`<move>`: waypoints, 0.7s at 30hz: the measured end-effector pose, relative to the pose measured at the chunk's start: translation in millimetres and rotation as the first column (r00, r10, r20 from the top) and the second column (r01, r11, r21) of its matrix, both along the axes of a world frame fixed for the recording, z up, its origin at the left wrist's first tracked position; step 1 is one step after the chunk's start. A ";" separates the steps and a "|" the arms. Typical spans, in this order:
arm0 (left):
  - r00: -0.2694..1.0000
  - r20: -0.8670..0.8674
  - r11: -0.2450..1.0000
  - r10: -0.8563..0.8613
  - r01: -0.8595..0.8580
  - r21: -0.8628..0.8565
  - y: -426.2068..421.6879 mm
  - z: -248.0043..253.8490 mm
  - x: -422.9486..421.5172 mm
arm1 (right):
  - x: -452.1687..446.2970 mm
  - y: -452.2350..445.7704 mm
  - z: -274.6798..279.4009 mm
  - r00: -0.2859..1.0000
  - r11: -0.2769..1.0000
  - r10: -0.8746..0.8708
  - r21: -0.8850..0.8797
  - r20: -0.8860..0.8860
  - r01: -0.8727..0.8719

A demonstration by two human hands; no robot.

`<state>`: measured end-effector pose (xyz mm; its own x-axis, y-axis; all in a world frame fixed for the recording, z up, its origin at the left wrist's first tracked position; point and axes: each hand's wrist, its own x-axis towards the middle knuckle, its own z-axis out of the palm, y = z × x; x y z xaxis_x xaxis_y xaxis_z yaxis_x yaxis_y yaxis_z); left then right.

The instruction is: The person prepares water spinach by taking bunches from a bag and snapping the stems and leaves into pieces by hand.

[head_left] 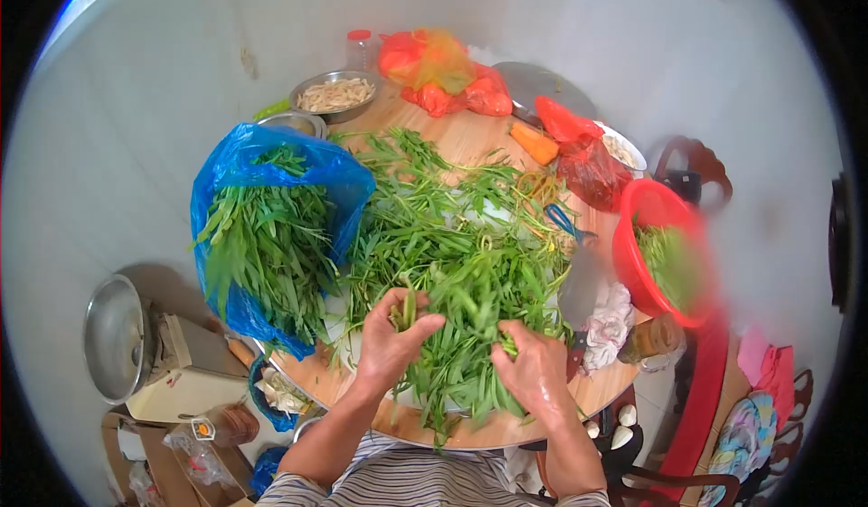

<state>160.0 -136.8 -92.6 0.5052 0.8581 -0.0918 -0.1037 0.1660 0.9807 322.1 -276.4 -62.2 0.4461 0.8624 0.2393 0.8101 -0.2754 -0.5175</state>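
Observation:
A loose heap of leafy greens with long narrow leaves, which look like water spinach, spreads over the round wooden table. At the near side of the heap, my left hand is closed around a few short green stems. My right hand pinches a sprig of the greens, slightly smeared by motion, its tips pressed together among the leaves. Left of the heap, a blue plastic bag lies with its mouth toward me and a thick bundle of the same greens in it.
A red basin with greens stands at the right edge. Nearby are a cleaver, scissors, a crumpled cloth and a jar. Farther back are a carrot, red bags and a metal bowl of pale strips.

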 end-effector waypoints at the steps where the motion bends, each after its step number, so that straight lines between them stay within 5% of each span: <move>1: 1.000 -0.005 1.000 0.006 -0.006 0.005 0.7 1.7 6.0 | -2.0 -2.0 -1.5 0.998 0.998 0.062 -0.017 -0.004 -0.062; 6: 0.991 0.052 0.992 0.121 -0.123 0.027 8.9 -5.3 11.1 | -7.7 -15.6 -10.9 0.975 0.975 0.221 0.032 -0.035 -0.220; 8: 0.997 0.057 0.989 0.046 -0.037 -0.145 15.0 -11.0 -0.8 | -5.6 -20.0 -21.9 0.961 0.960 0.273 0.081 -0.038 -0.269; 12: 1.000 -0.011 0.976 0.027 -0.029 -0.214 8.4 -22.2 -13.3 | -8.9 -21.4 -32.8 0.946 0.957 0.277 0.139 -0.168 -0.256; 14: 0.999 0.013 0.982 0.051 -0.048 -0.181 0.4 -19.9 -18.1 | -15.6 -22.5 -10.5 0.924 0.961 0.140 -0.177 -0.356 -0.214; 21: 0.996 0.036 0.983 0.087 -0.080 -0.162 -2.6 -13.7 -29.5 | -1.4 -10.2 -51.0 0.824 0.993 -0.003 0.097 -0.566 0.070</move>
